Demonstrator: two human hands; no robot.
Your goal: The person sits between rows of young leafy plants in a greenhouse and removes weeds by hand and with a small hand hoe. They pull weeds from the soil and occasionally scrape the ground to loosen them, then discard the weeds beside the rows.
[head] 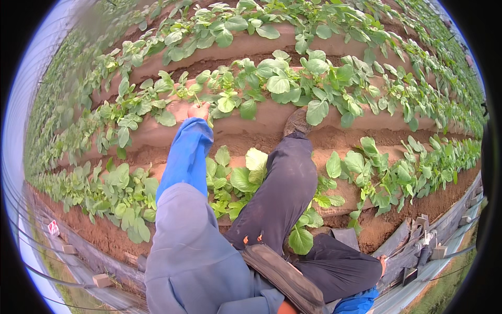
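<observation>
My left hand, at the end of a blue sleeve cover, reaches to the second bed of leafy green plants. Its fingers are closed on a thin plant stem at the bed's near edge. Broad-leaved plants grow to the right of it. Only a little of my right hand shows past my bent right knee, low at the right; the leg hides most of it, so its grip is unclear. A second blue sleeve cover lies below it.
My left leg spans the nearest plant row, its soiled shoe against the second bed. A dark bag sits at my waist. Boards, blocks, a pipe fitting and tunnel hoops line the near edge.
</observation>
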